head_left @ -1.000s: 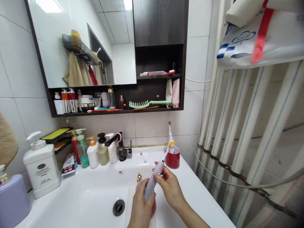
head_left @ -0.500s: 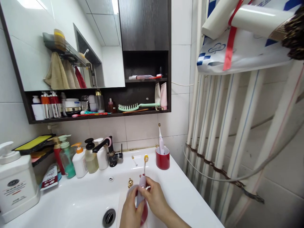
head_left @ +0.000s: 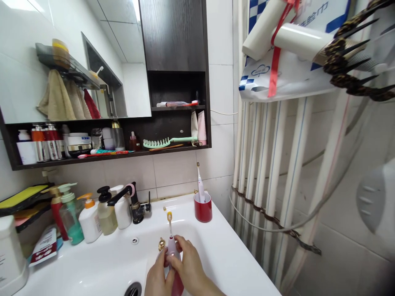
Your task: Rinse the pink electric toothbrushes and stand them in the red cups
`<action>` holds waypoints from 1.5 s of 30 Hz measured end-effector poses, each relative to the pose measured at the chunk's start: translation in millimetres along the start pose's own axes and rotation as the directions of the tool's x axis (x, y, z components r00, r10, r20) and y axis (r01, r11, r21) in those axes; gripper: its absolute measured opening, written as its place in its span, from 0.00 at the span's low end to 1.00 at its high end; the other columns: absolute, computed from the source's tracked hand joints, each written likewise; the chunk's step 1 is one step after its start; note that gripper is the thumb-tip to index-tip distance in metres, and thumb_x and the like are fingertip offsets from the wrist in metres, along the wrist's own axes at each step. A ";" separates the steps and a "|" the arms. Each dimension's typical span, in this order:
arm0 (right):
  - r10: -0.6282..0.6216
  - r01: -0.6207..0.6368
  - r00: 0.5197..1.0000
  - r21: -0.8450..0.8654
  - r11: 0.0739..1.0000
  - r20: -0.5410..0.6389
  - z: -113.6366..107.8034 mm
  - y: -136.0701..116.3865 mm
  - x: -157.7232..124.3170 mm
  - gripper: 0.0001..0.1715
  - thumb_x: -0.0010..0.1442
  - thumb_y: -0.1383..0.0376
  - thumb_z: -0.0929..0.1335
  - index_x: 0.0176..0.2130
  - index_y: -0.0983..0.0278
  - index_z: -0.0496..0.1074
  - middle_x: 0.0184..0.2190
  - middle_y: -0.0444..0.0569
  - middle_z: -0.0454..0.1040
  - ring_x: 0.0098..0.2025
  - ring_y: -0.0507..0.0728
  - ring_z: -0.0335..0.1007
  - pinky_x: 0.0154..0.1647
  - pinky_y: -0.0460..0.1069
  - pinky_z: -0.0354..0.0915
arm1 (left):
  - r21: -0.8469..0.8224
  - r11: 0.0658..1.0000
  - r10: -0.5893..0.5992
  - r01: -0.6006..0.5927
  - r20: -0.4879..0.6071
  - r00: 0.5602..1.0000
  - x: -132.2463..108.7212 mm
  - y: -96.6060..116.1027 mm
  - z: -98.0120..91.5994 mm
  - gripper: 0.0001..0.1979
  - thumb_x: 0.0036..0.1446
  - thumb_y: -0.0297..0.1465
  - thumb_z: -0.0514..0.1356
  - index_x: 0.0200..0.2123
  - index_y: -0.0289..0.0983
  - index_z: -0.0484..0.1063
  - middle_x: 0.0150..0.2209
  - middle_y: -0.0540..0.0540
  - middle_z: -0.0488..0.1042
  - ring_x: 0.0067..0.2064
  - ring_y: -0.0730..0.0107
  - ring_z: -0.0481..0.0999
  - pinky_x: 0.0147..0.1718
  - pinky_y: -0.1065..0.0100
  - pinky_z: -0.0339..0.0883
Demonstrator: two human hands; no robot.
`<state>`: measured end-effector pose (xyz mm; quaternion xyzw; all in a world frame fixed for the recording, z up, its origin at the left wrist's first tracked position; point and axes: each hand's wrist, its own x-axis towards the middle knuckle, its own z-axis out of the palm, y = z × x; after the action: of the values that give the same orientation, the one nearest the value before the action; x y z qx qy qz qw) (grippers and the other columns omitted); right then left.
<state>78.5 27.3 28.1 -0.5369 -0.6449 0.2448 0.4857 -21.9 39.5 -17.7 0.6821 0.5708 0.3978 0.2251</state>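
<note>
Low in the picture, both my hands meet over the white sink (head_left: 101,263). A pink electric toothbrush (head_left: 170,240) stands upright between them, its yellow-tipped head pointing up. My right hand (head_left: 189,267) wraps around its handle. My left hand (head_left: 157,279) is closed on a red cup (head_left: 177,285) under the brush; most of the cup is hidden. Just behind the hands stands a small gold knob (head_left: 161,244).
A second red cup (head_left: 203,208) with another toothbrush stands at the sink's back right. A black tap (head_left: 131,201) and several pump bottles (head_left: 89,218) line the back left. A dark shelf (head_left: 101,154) holds cosmetics and a green comb. White pipes (head_left: 268,185) run down the right wall.
The toothbrush has swung from a rightward tilt to upright and sunk toward the cup. The view has shifted right and down, so the hands sit lower and further left.
</note>
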 end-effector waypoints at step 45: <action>-0.096 0.091 0.995 -0.191 0.977 -0.021 3.5 16.1 2.8 0.09 0.41 0.73 0.59 0.25 0.63 0.65 0.25 0.45 0.67 0.30 0.52 0.58 0.31 0.45 0.53 | 0.060 0.997 0.051 -0.048 -0.051 0.997 -3.4 -2.8 7.2 0.24 0.43 0.28 0.43 0.48 0.33 0.48 0.50 0.45 0.52 0.48 0.68 0.56 0.45 0.68 0.51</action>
<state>82.8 35.5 14.2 -0.5533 -0.6825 0.1511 0.4530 -18.0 38.0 -25.0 0.6917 0.5709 0.4040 0.1799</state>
